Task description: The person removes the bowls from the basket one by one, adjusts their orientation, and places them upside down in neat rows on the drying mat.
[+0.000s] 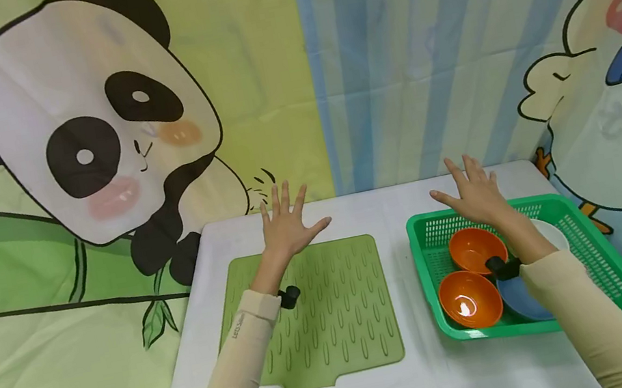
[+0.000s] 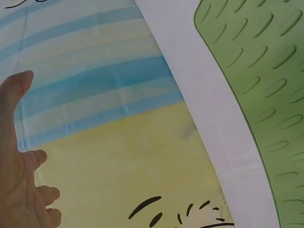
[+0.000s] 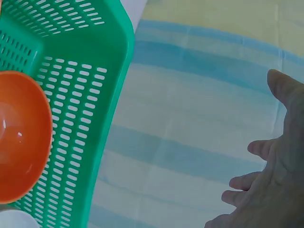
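My left hand is held with fingers spread above the far edge of a green ribbed mat, and nothing is in it. Over the far side of a green slotted basket, my right hand also spreads its fingers and holds nothing. Inside that basket sit two orange bowls, a blue dish and a white dish, the last two partly hidden by the right forearm. In the right wrist view, one orange bowl shows beside the basket wall, apart from the hand.
A white cloth covers the table. Behind it hangs a printed curtain with a panda and a bird. Small black cameras are strapped at both wrists.
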### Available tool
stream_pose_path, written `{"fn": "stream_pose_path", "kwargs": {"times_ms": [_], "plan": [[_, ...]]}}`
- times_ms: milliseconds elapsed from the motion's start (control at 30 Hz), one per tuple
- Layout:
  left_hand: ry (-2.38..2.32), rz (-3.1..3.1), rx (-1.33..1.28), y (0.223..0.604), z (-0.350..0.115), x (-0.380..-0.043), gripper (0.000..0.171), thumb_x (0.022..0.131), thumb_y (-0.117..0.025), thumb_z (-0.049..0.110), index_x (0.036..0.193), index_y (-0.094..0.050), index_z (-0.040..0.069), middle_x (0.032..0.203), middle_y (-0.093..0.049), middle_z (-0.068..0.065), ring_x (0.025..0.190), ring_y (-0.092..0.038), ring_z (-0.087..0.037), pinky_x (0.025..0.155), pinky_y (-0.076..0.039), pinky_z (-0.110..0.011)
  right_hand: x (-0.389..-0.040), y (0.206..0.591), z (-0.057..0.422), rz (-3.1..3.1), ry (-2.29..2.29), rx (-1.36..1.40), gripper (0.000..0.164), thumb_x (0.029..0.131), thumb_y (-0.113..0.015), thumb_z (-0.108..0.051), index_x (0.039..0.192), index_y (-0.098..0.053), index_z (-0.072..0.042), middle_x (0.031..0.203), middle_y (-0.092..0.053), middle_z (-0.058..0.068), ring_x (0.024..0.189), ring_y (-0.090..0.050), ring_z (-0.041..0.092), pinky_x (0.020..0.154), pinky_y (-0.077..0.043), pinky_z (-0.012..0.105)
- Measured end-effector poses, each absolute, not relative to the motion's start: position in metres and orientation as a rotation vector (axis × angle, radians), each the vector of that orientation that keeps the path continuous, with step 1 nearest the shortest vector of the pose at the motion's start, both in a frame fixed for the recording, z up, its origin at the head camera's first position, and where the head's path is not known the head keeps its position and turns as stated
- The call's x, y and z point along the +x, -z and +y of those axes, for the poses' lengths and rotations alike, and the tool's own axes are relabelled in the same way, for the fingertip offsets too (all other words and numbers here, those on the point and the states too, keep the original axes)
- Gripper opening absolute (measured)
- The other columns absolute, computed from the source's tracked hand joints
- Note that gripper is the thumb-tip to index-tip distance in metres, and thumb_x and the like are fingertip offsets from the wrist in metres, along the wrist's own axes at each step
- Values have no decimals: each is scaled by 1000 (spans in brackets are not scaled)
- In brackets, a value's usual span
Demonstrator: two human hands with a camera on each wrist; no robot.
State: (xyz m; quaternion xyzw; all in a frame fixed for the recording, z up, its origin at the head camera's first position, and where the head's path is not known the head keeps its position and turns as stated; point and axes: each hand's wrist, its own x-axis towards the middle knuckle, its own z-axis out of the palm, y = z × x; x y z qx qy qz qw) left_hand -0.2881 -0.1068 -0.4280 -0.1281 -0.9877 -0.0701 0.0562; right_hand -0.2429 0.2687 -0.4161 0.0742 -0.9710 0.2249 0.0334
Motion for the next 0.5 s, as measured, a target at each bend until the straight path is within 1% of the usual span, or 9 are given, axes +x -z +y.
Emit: {"fn": "stream_pose_path", "kwargs": {"times_ms": [67,167,267,367,433,500], "plan": [[271,-2986,-383,429,-110,-287,88,81,-39,74,150,-9,29,154,8,-8,136,18,-25,108,4,-56,-241,416,274,-2967,-739,217,85,92,-43,-56,148,-6,-4,147,4,32,132,3,51,97,3,71],[421,-2944,-361,434,-123,-281,81,86,-47,62,149,-19,22,154,-3,-12,139,8,-29,109,-2,-56,-238,418,282,-2922,-839,210,82,93,-46,-50,147,-11,1,145,-6,34,131,-6,53,98,-5,71],[651,-2817,-372,446,-145,-269,71,88,-57,46,145,-31,12,150,-17,-17,138,-9,-34,108,-14,-55,-233,423,292,-2882,-967,157,76,94,-47,-45,145,-18,3,142,-20,34,127,-19,53,97,-18,69],[929,-2606,-420,469,-175,-256,59,88,-64,30,137,-42,6,143,-32,-18,132,-27,-35,103,-27,-53,-223,432,304,-2814,-1179,42,68,95,-45,-45,143,-28,0,139,-32,30,124,-30,48,94,-28,65],[1193,-2430,-453,488,-197,-247,51,87,-65,18,132,-47,2,137,-40,-20,126,-37,-34,100,-33,-49,-217,440,314,-2716,-1376,-33,62,95,-44,-45,140,-36,-3,135,-41,26,120,-40,40,94,-37,56],[1556,-2211,-464,509,-219,-238,42,89,-60,4,128,-48,-5,131,-44,-24,120,-43,-38,97,-38,-43,-213,448,324,-2565,-1641,-80,56,95,-46,-42,137,-41,-5,130,-48,19,116,-49,30,95,-41,44]]}}
